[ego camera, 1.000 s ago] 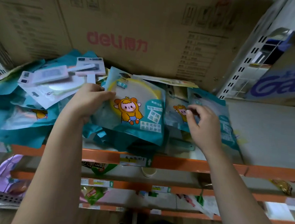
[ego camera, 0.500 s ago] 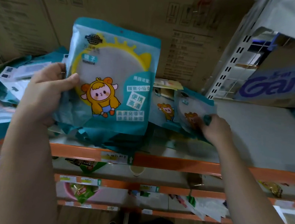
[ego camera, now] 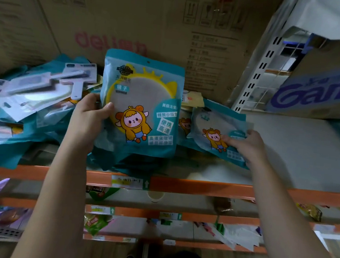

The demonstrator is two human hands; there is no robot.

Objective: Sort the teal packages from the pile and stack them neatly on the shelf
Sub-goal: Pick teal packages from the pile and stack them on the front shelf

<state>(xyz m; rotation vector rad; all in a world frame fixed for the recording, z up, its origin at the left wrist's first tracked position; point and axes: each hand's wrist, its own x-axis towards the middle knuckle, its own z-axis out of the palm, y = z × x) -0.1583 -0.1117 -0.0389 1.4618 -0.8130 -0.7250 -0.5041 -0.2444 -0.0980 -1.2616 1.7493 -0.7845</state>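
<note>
Two curled hands (ego camera: 87, 119) around teal packages (ego camera: 144, 110)

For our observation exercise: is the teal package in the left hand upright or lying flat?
Upright. The left hand grips the teal package by its edge; its hang hole points up.

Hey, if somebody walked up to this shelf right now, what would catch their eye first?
First, the teal mirror package with a cartoon figure in a yellow hood, held upright by the left hand in the middle. Just right of it, the right hand grips a second teal package of the same kind. A messy pile of teal packages fills the left side, before a big cardboard box with pink lettering.
</note>
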